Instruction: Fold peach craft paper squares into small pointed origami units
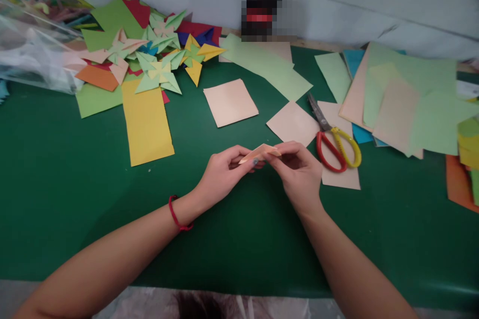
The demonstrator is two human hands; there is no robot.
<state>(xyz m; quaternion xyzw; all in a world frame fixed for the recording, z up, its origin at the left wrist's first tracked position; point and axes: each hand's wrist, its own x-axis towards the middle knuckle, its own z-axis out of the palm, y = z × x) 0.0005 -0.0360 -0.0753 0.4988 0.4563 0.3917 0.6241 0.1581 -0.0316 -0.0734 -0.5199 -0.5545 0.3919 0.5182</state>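
The left hand (231,165) and the right hand (300,167) are both closed in a pinch on one small folded paper (261,152). Thumbs lie on the near side, and the paper sits between the hands, just above the worktop (239,244). It looks very light, so a soft pinch should be enough to hold it. One sheet would bend easily, but the folded part is likely a bit stiffer. It should not be very slippery, but a hard squeeze could crumple it, and a hard pull could tear it. The best places to hold seem to be the two ends, with thumb and finger tips on the folded edges. The thin points may bend if pushed.

Just past the hands lie a pink square stack (231,103) and another pink square (292,122). To the right, scissors (326,125) rest partly on a pale pink piece (340,179). Farther out are a yellow sheet (148,127), folded paper stars (160,72) and big green sheets (436,79).
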